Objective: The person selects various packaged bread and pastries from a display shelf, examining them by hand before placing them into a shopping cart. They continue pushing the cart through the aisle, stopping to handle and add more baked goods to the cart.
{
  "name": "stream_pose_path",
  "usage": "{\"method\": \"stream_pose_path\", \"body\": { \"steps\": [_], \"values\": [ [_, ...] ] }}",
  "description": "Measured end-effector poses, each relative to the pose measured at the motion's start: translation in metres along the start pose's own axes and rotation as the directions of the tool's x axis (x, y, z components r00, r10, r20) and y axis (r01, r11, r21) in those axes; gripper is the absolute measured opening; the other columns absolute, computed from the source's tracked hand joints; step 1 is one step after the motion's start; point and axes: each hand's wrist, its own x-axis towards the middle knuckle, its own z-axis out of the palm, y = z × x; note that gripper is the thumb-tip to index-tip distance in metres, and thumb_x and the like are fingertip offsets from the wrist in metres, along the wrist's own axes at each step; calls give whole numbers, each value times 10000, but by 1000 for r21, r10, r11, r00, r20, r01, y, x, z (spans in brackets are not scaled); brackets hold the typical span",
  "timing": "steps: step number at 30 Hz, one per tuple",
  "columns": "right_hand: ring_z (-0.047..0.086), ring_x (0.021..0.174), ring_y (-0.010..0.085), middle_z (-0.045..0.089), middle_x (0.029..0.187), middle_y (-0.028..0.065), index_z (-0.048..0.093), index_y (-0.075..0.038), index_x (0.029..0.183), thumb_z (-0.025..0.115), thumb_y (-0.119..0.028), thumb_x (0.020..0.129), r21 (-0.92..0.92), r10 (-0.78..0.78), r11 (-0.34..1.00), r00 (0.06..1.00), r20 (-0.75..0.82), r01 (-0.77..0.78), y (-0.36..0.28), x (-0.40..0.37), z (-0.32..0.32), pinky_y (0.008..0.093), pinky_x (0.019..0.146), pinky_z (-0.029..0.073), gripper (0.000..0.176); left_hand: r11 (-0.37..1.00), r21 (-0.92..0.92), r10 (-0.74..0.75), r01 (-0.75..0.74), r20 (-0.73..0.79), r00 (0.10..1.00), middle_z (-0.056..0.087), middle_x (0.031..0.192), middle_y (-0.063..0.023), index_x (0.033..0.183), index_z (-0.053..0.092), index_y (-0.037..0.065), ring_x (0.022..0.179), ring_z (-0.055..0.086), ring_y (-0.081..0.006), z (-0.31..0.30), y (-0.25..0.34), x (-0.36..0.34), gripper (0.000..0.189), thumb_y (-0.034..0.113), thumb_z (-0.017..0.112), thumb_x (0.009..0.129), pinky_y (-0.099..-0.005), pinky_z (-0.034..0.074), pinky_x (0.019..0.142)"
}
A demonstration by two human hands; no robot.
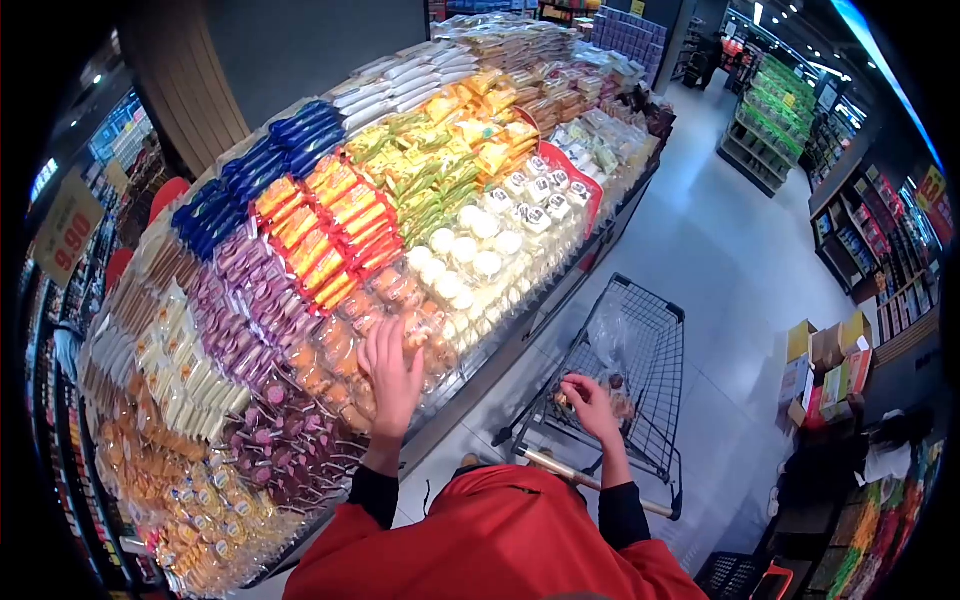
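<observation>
My left hand [391,372] lies over the wrapped brown buns [398,290] at the near edge of the display, fingers stretched out and touching or just above the packs. Above the shopping cart [655,350], my right hand [592,405] has its fingers curled into a pinch; whatever is between them is too small to make out. A clear plastic bag [608,330] lies in the cart, and some small brownish items partly hidden by my right hand are there too. White round packaged buns [465,262] sit just beyond the brown ones.
The sloped display holds red-orange packs [325,235], blue packs [262,160], purple packs [250,290] and dark lollipop-like sweets [290,435]. Cardboard boxes [828,365] stand on the floor at the right, near shelves. A green display [770,105] stands farther down the aisle.
</observation>
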Motion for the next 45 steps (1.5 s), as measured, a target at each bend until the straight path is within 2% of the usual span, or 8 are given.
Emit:
{"method": "stream_pose_path", "body": {
  "steps": [12,20,22,25,35,38,41,45],
  "values": [
    [563,1156,120,591,1294,72,499,-50,1430,733,-126,935,258,-129,963,971,202,74,-132,-41,41,293,986,476,553,706,-561,569,-432,87,817,575,1369,-171,1352,531,16,1311,509,-386,11,86,-39,688,66,821,730,-523,367,1089],
    [608,1205,255,647,1283,123,614,-18,1288,782,-15,803,22,-585,808,806,-86,589,-207,-63,2,367,1042,469,514,748,-663,115,34,180,977,608,1274,-184,1341,532,-8,1240,555,-382,38,107,-77,498,69,706,881,-461,438,1064],
    [616,1202,295,662,1259,139,629,-11,1255,784,-7,795,-95,-717,697,693,-78,710,-236,-72,-4,401,1039,479,485,718,-605,272,345,699,661,623,1231,-220,1371,522,10,1198,588,-394,64,90,-91,457,86,625,933,-432,456,1047],
    [644,1159,335,688,1196,159,617,-29,1235,803,-28,800,-147,-877,479,478,-38,866,-252,-71,-5,436,1007,502,472,735,-641,543,219,751,374,633,1224,-231,1343,565,28,1176,606,-398,106,71,-130,406,84,578,940,-439,471,1017],
    [636,1178,354,672,1243,174,636,-4,1231,802,-6,765,-33,-780,626,624,-38,779,-238,-70,7,421,999,507,495,762,-613,583,209,790,190,623,1304,-216,1264,627,0,1209,603,-365,89,71,-120,340,62,583,933,-434,462,1041],
    [635,1173,289,666,1229,165,629,-1,1233,837,-34,744,65,-737,672,675,-32,738,-237,-69,6,389,1001,499,532,484,-637,591,600,744,312,640,1304,-150,1308,613,21,1191,617,-268,84,64,-111,352,95,615,964,-386,466,1038],
    [620,1152,216,652,1200,124,600,-3,1241,816,-89,806,389,-613,705,785,-84,593,-224,-67,14,357,1011,482,494,458,-734,458,502,679,574,639,1295,-111,1342,576,17,1177,606,-205,51,74,-83,375,135,627,989,-343,460,1031],
    [580,1067,108,619,1134,47,552,-25,1230,697,-205,946,589,-316,765,949,-9,260,-188,-59,22,280,966,459,366,236,-706,360,668,702,615,619,1270,-143,1374,484,-45,1196,591,-212,10,88,-48,491,263,611,1013,-352,420,1066]
  ]
}}
